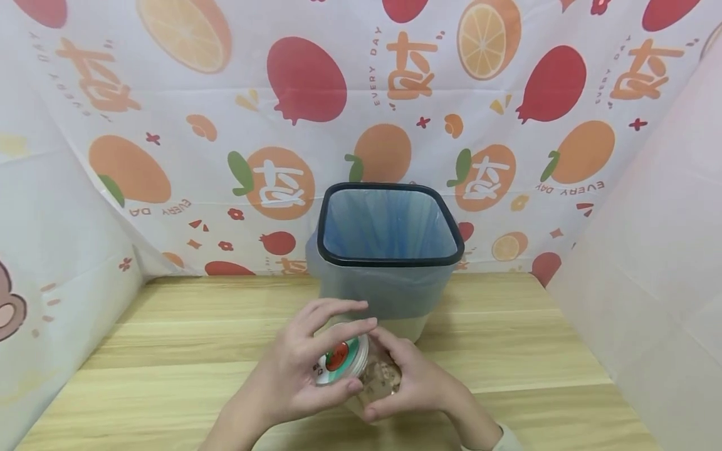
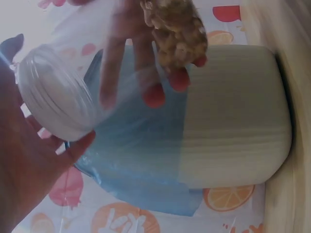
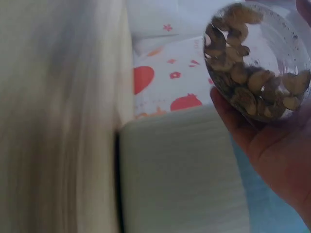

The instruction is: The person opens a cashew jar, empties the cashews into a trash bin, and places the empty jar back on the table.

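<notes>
A clear jar [image 1: 380,379] with tan, curved, cashew-like nuts [image 3: 248,90] inside is held tilted in front of the bin. My right hand [image 1: 417,379] grips its body, with thumb and fingers on opposite sides. Around the screw lid [image 1: 338,360], which carries a white and green label with a red picture, curl the thumb and fingers of my left hand [image 1: 296,357]. The left wrist view shows the ribbed edge of the lid [image 2: 56,92] and the right hand's fingertips behind the clear wall. In the right wrist view the jar's round bottom faces the camera.
Just beyond the hands stands a pale bin [image 1: 414,327] with a black rim and a blue bag lining it, open at the top. It rests on a wood-grain table [image 1: 197,351]. Fruit-printed cloth [image 1: 338,150] hangs behind, and pale cloth closes both sides.
</notes>
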`<control>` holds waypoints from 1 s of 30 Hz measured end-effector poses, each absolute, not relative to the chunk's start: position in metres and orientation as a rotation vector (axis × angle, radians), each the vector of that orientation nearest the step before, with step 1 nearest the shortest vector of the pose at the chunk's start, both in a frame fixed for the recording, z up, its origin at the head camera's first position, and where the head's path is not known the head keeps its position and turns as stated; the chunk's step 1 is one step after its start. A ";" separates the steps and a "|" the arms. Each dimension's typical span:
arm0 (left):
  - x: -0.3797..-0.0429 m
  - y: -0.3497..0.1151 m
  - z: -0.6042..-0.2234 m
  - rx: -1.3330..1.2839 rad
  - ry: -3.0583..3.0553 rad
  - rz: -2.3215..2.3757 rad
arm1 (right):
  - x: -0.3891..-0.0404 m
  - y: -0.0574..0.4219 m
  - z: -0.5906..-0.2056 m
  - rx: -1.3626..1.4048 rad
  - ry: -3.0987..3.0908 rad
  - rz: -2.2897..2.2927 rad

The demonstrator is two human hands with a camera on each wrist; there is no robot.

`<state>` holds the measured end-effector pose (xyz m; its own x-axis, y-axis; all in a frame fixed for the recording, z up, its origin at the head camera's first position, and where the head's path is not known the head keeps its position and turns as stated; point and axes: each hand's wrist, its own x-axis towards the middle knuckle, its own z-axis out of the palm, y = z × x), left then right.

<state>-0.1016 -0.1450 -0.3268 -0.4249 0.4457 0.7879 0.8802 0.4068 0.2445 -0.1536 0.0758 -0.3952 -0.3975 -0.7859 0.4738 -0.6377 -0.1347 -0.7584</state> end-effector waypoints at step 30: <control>-0.114 -0.135 -0.339 -1.226 -1.833 -0.889 | -0.156 0.089 -0.388 -1.712 1.919 -1.558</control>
<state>-0.1144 -0.1348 -0.3392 -0.2645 0.4258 0.8653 0.9432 0.3014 0.1400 -0.1556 0.0886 -0.3882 -0.3452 -0.7933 0.5014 -0.6538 -0.1801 -0.7350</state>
